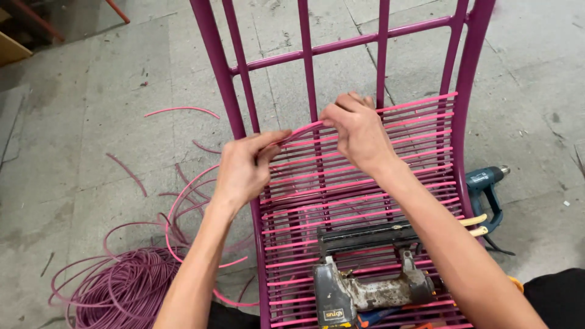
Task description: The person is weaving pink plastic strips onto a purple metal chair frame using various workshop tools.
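Now both your hands pinch one pink cord (303,130) at mid-frame: left hand (244,170) and right hand (356,131) closed on it, across the magenta chair frame (226,91).

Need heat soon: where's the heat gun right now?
The blue heat gun lies on the concrete floor, right of the purple chair frame.

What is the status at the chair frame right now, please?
Left hand and right hand both pinch pink cord across magenta frame. Staple gun rests on woven rows.
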